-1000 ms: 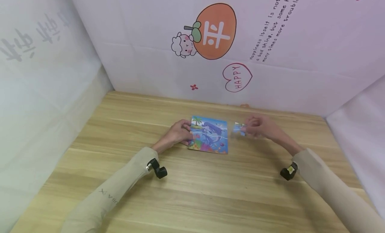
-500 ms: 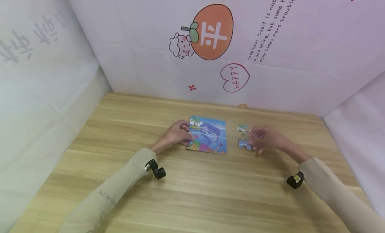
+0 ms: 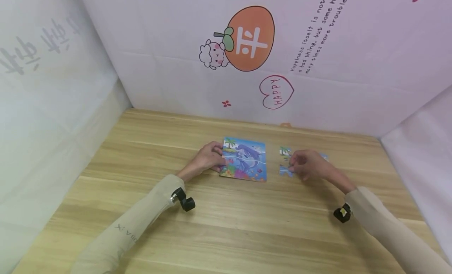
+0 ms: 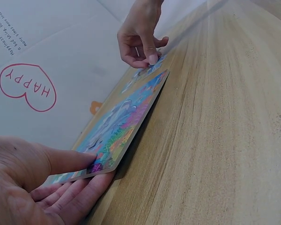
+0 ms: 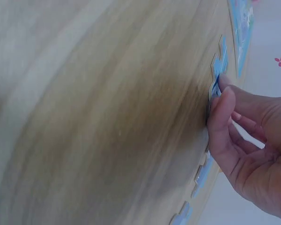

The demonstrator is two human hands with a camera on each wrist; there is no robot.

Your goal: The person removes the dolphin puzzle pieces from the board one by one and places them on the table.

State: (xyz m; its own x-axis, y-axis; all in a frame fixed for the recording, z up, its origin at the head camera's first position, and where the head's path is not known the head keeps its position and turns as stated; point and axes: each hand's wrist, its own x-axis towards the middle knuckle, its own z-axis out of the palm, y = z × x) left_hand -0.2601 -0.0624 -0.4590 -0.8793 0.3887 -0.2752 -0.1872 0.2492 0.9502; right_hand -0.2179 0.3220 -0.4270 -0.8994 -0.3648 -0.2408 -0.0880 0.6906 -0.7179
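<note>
My left hand (image 3: pixel 208 156) grips the left edge of a square dolphin picture card (image 3: pixel 244 160), thumb on top and fingers underneath in the left wrist view. That card is tilted, its near edge raised off the wooden table. To its right, my right hand (image 3: pixel 310 165) pinches a blue jigsaw piece (image 5: pixel 220 63) between thumb and index finger, low over the tabletop. Just beyond those fingertips lies a palm-tree jigsaw piece (image 3: pixel 284 150). Further blue jigsaw pieces (image 5: pixel 202 174) lie behind the right hand, partly hidden by it.
The wooden table (image 3: pixel 240 227) ends at a white printed cloth wall (image 3: pixel 169 81) at the back. More cloth hangs along the left and right sides. A black wrist camera (image 3: pixel 183 199) sits on the left sleeve, another camera (image 3: pixel 342 213) on the right.
My right hand has moved rightward from beside the card, setting jigsaw pieces down, and its fingers now close on the lower piece. The left hand and card stay nearly still.
</note>
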